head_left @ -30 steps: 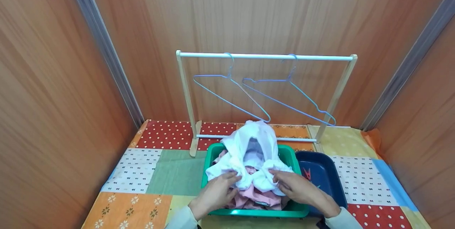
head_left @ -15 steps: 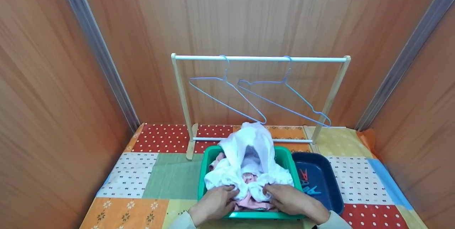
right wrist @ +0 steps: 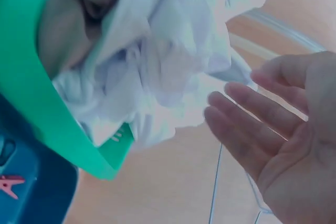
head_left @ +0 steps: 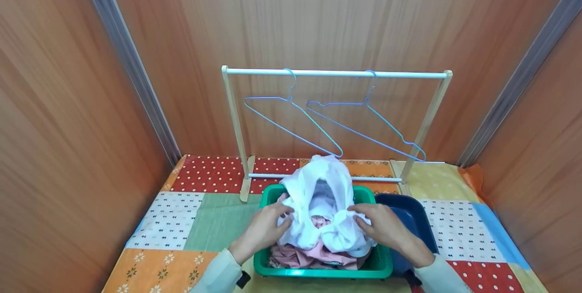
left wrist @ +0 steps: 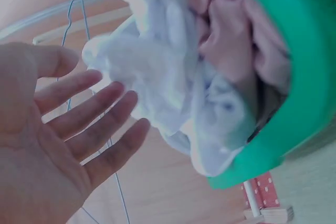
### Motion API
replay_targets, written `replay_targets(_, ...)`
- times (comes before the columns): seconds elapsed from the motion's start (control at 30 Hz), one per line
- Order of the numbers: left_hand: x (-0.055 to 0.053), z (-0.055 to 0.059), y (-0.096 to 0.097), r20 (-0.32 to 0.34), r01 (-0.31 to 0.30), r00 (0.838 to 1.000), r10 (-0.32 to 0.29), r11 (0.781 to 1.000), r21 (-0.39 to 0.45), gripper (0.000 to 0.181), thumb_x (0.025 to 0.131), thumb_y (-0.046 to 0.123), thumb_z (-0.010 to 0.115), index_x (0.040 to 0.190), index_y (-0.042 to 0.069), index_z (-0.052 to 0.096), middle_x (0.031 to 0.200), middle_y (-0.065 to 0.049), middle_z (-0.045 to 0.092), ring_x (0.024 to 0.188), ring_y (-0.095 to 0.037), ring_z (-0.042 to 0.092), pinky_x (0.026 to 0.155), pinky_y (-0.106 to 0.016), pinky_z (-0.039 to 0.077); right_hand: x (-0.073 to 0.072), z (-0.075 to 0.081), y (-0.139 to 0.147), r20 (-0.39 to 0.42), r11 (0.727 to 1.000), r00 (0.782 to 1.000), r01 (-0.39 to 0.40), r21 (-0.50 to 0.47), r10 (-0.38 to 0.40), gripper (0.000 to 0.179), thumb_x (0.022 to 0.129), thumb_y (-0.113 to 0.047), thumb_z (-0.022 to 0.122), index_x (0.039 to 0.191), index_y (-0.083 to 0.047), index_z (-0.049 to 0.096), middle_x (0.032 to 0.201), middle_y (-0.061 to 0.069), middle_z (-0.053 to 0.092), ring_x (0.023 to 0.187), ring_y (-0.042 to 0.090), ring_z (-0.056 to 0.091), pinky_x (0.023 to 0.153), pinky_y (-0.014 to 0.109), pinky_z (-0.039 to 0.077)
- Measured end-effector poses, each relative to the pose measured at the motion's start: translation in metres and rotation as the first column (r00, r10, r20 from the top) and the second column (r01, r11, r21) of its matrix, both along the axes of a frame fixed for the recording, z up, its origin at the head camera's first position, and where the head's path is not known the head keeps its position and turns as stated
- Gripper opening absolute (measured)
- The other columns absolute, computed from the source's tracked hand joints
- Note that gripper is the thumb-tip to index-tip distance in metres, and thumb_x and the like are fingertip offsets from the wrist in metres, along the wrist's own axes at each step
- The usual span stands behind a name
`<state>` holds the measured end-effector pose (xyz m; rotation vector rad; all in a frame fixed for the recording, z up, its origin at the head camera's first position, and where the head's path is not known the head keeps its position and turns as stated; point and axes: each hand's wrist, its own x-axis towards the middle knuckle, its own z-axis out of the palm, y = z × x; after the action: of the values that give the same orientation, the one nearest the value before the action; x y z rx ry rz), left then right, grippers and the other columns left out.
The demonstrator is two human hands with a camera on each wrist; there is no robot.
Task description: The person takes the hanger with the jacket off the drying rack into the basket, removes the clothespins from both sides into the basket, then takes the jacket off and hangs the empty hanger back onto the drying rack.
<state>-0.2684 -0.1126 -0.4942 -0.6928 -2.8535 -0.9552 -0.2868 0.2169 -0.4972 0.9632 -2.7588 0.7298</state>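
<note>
A white garment [head_left: 325, 202] lies bunched over pink clothes [head_left: 295, 256] in a green basket [head_left: 323, 273], its far end rising above the back rim. At its left side is my left hand [head_left: 263, 229], fingers spread and slightly bent, fingertips right at the cloth; the left wrist view shows the palm bare. My right hand [head_left: 386, 227] is on the opposite side, fingers loosely bent, with thumb and fingertips at the edge of the white cloth. In the right wrist view nothing fills that palm.
Behind the basket stands a wooden rack [head_left: 336, 73] carrying two blue wire hangers [head_left: 295, 136] [head_left: 368, 138]. A navy tray [head_left: 420, 220] sits right of the basket, holding a red clothespin [right wrist: 9, 186]. Patchwork cloth [head_left: 227, 224] covers the table; wood-grain panels enclose three sides.
Both hands first drew slightly toward the front of the basket, then moved back and outward to the sides of the white garment. More of the pink clothes shows at the front.
</note>
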Motion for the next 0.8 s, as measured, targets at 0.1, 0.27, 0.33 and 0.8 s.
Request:
replay_targets(0.1,-0.011,0.007,0.002,-0.059,-0.039,0.997,0.041,0.999,0.038,0.025,0.095,0.025,0.064,0.116,0.011,0.07,0.117,-0.006,0.07,0.11,-0.023,0.066,0.079,-0.033,0.058,-0.011,0.003,-0.001,-0.027,0.999,0.999,0.019,-0.033,-0.02,0.022,0.094,-0.016,0.065,0.115,-0.012,0.072,0.11,0.002,0.074,0.097,0.015,0.071,0.079,0.035,0.058)
replay_targets(0.27,-0.036,0.013,0.008,-0.066,-0.048,0.996,0.053,0.997,0.064,0.038,0.093,0.023,0.068,0.127,0.008,0.064,0.123,-0.01,0.068,0.102,-0.025,0.067,0.084,-0.039,0.057,-0.029,0.005,-0.01,-0.046,0.997,0.997,0.057,-0.046,-0.06,0.026,0.092,-0.018,0.069,0.117,-0.011,0.07,0.113,0.005,0.073,0.1,0.02,0.069,0.084,0.04,0.057)
replay_targets(0.33,-0.045,0.013,0.011,-0.045,-0.047,0.998,0.05,0.997,0.062,0.042,0.092,0.024,0.069,0.13,0.009,0.061,0.126,-0.01,0.067,0.104,-0.026,0.067,0.086,-0.041,0.056,-0.035,0.006,-0.015,-0.039,0.996,0.996,0.077,-0.049,-0.079,0.03,0.091,-0.019,0.07,0.119,-0.01,0.068,0.116,0.007,0.071,0.102,0.023,0.068,0.085,0.041,0.056)
replay_targets(0.8,-0.09,0.021,0.048,0.164,-0.049,0.985,0.047,0.999,0.005,0.063,0.091,0.031,0.069,0.147,0.017,0.045,0.15,-0.007,0.049,0.14,-0.029,0.044,0.11,-0.052,0.04,-0.074,0.014,-0.043,0.265,0.981,0.945,0.193,0.026,-0.193,0.07,0.091,-0.037,0.07,0.151,-0.02,0.039,0.153,0.007,0.045,0.139,0.032,0.045,0.107,0.056,0.041)
